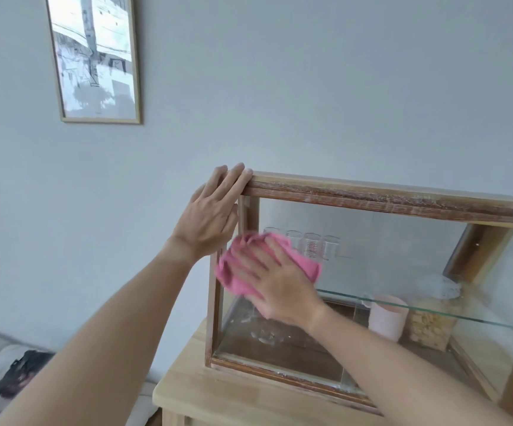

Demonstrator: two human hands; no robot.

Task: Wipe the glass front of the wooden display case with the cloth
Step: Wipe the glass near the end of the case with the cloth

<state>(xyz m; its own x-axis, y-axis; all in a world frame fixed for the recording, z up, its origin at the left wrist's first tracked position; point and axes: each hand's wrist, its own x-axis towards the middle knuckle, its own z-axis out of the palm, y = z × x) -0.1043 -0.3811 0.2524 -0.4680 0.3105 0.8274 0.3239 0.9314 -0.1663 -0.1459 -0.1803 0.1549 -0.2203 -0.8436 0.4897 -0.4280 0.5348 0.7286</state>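
The wooden display case [387,195] stands on a light wooden table, its glass front [387,265] facing me. My right hand [276,281] presses a pink cloth [307,265] flat against the upper left part of the glass, fingers spread and blurred by motion. My left hand [212,213] rests with straight fingers on the case's top left corner. White smears show low on the glass [261,333].
Inside the case are several clear glasses [310,245], a glass shelf [433,309], a pink cup [387,318] and a jar of pale pieces [427,329]. The light wooden table [218,395] stands against a grey wall. A framed picture [95,56] hangs upper left.
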